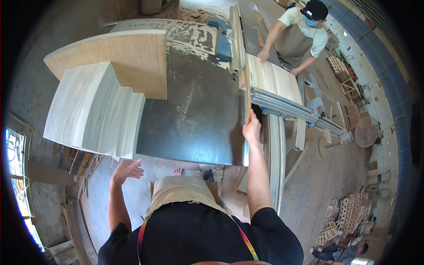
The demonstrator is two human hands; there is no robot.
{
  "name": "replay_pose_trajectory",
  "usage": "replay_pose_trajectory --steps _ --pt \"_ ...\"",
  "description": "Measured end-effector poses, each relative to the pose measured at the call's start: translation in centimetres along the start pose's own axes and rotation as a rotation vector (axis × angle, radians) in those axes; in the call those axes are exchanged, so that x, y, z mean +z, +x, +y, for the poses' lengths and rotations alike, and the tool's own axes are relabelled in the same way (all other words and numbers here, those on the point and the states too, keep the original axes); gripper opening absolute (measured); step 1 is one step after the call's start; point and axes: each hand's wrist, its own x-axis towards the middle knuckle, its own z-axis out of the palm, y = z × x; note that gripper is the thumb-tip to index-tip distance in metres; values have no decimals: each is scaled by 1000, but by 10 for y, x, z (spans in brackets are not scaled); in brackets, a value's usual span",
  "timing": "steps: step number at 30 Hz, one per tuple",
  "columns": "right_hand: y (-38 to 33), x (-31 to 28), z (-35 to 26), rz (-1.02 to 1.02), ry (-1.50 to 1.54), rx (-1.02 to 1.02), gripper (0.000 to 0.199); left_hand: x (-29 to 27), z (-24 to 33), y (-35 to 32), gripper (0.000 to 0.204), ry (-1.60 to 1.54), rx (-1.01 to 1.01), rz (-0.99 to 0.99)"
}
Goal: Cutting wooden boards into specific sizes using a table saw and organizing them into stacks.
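My right hand (251, 128) is closed around the near end of a thin wooden strip (247, 100) at the right edge of the dark machine table (190, 128). Below the table's front left edge, my left hand (127, 171) hangs with its fingers apart and nothing in it. Close above that hand is a stack of pale wooden panels (92, 106), stepped along its right side. Behind the stack lies a wider, browner wooden board (141, 62).
Across the machine, a masked co-worker (296, 39) rests both hands on a pale wooden panel (274, 79) beside a metal rail (296, 105). Sawdust covers the table's far part. A standing fan (366, 131) and piled wooden parts (349, 216) are at the right. Another person (342, 254) is at lower right.
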Motion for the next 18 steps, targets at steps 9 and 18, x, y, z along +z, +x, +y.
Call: replay_pose_trajectory --steps 9,18 --pt "-118 -7 -17 -147 5 233 54 86 -24 39 55 42 -157 -310" --pt "-161 -33 -42 -122 -12 194 50 259 47 85 71 -130 -128 -562"
